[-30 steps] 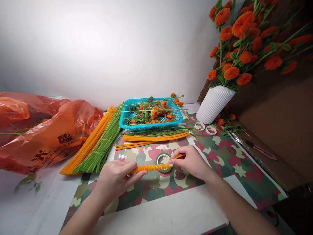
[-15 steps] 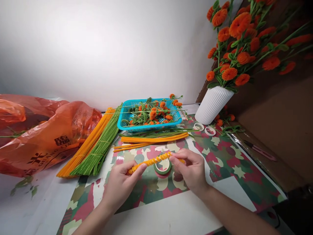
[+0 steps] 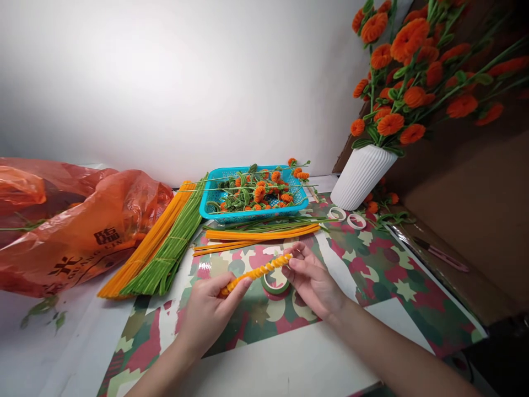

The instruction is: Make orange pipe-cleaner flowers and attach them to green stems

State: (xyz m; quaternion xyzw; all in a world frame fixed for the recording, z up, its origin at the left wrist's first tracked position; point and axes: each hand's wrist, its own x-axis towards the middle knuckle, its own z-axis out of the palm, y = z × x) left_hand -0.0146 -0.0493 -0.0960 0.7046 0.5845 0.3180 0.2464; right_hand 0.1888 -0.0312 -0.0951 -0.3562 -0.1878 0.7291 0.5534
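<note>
A coiled orange-yellow pipe cleaner [image 3: 260,271] slants up to the right between my two hands. Its lower left end is pinched by my left hand [image 3: 215,306], thumb on top. At the upper right end, my right hand [image 3: 312,278] has its fingers closed around the tip. Beneath the coil lies a roll of green tape [image 3: 275,284], partly covered by it. Straight orange pipe cleaners [image 3: 256,235] lie behind my hands, with thin green stems beside them.
A blue basket [image 3: 253,216] holds orange flowers and green stems. Left are an orange bag [image 3: 91,237] and bundles of orange [image 3: 144,248] and green pipe cleaners [image 3: 171,248]. Right are a white vase [image 3: 360,176] of flowers, white tape rolls [image 3: 356,221] and a pink cutter [image 3: 448,259].
My right hand has turned with its palm more upward, and the piece of coil that stuck out beyond its fingers no longer shows. My left hand keeps its pinch.
</note>
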